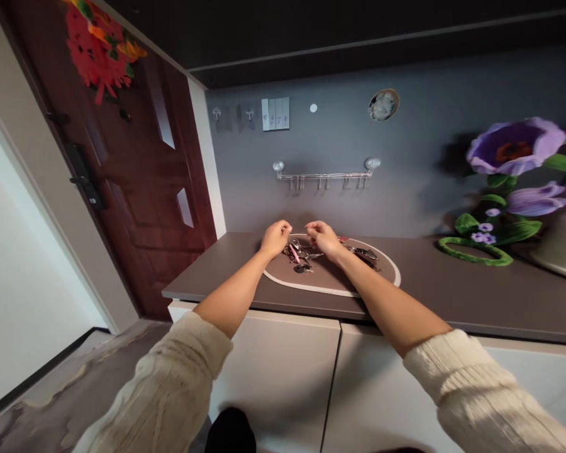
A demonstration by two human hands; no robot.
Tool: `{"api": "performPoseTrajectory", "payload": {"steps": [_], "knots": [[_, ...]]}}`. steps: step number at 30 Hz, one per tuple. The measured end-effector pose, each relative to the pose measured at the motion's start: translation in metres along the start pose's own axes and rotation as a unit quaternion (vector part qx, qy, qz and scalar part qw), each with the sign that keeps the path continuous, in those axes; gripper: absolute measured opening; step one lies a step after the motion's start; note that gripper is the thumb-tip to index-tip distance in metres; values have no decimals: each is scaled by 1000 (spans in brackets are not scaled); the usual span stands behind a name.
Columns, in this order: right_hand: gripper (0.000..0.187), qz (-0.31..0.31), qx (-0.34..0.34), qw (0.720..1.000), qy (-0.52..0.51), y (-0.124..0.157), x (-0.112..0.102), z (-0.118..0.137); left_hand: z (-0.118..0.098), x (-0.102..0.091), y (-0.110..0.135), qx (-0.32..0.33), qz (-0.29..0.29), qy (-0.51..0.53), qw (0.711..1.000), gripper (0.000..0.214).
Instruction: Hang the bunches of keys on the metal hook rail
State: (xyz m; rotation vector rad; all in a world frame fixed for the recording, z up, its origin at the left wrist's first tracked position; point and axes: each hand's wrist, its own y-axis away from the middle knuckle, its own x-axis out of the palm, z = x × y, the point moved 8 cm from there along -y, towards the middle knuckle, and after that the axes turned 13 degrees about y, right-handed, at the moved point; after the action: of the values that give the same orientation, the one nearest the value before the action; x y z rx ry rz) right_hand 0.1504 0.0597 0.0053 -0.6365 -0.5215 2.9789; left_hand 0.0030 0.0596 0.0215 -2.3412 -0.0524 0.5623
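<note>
A brown oval mat with a pale rim (387, 272) lies on the dark cabinet top, with several keys and key rings (300, 257) heaped on it. My left hand (275, 237) hovers over the left end of the heap, fingers curled and pinched. My right hand (323, 238) is just right of it, fingers bent down into the keys. What each pinch holds is too small to make out. More keys (365, 254) lie to the right of my right wrist.
A clear hook rail (324, 177) hangs on the grey wall above the mat, below a switch panel (275, 114). Purple artificial flowers (514, 182) stand at the right. A dark red door (122, 163) is at the left. White cabinet doors (283, 371) are below.
</note>
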Motion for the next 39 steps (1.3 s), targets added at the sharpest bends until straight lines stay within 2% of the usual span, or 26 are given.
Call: {"api": "performPoseTrajectory", "payload": {"steps": [2,6,9,12,19,26,32,39], "knots": [[11,-1,-26,996,90,0,0,-1,1,4,0,19,38,-41,998,16],[15,-31,-95,964,245,4,-6,6,0,12,0,47,111,-86,989,19],[19,-43,-135,941,307,8,-6,10,2,18,2,53,162,-95,981,19],[23,-39,-161,927,335,11,0,12,5,20,2,56,180,-92,978,17],[25,-28,-140,921,362,12,5,8,5,20,1,66,163,-111,978,17],[24,-35,-142,925,351,13,5,8,3,15,0,31,129,-67,989,18],[23,-34,-130,926,354,14,5,8,11,5,-2,-59,58,84,993,14],[25,-58,-144,925,348,14,1,12,26,9,-1,-151,29,272,950,16]]}}
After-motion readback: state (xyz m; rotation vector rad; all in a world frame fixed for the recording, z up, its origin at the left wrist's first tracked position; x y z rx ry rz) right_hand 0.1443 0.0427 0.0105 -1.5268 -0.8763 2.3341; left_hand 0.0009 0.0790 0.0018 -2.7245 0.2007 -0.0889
